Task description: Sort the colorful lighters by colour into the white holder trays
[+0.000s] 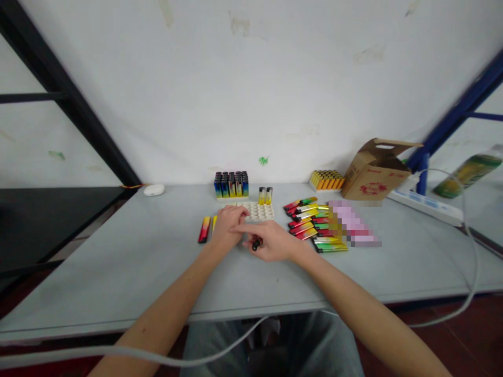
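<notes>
Right hand (272, 241) holds 1 lighter (256, 244) well inside the table's front edge (283, 310).

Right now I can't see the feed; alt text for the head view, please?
A person's right hand, holding a black-ended object, overlaps the left hand at a white holed tray. Two upright lighters stand at the tray's back; behind it is a packed block of lighters, and loose lighters lie rightward on a grey table.
</notes>
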### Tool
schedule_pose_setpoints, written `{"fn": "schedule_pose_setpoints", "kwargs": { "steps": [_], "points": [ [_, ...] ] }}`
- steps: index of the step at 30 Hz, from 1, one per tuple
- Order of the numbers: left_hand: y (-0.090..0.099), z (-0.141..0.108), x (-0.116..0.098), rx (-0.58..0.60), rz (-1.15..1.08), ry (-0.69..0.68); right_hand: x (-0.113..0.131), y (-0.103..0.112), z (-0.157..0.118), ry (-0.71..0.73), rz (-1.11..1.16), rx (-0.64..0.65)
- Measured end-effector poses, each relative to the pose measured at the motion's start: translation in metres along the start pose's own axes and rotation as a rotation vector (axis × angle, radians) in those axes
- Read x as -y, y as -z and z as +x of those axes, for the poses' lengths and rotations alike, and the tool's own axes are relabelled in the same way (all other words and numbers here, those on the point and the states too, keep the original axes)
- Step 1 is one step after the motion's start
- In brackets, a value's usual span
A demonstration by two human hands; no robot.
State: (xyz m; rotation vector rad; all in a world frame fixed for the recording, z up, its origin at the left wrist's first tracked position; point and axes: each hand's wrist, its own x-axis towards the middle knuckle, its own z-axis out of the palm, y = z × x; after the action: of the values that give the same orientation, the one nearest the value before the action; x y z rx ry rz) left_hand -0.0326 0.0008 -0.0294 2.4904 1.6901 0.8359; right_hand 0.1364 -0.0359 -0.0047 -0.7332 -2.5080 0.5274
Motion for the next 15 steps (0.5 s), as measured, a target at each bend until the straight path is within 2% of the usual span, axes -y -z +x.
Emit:
{"fn": "schedule_pose_setpoints", "kwargs": {
  "steps": [5, 7, 12, 15],
  "points": [
    [0.001, 0.0, -0.002, 0.006, -0.015, 0.026, -0.002, 0.0, 0.001, 0.043, 0.029, 0.05],
    [0.002, -0.001, -0.003, 0.003, -0.031, 0.028, -0.008, 0.002, 0.002, 0.05, 0.058, 0.014],
    [0.004, -0.001, -0.006, -0.016, -0.04, 0.046, -0.028, 0.012, 0.004, -0.084, 0.157, -0.345],
    [0.003, -0.001, -0.006, -0.031, -0.05, 0.044, -0.036, 0.019, 0.003, -0.185, 0.32, -0.426]
  ]
}}
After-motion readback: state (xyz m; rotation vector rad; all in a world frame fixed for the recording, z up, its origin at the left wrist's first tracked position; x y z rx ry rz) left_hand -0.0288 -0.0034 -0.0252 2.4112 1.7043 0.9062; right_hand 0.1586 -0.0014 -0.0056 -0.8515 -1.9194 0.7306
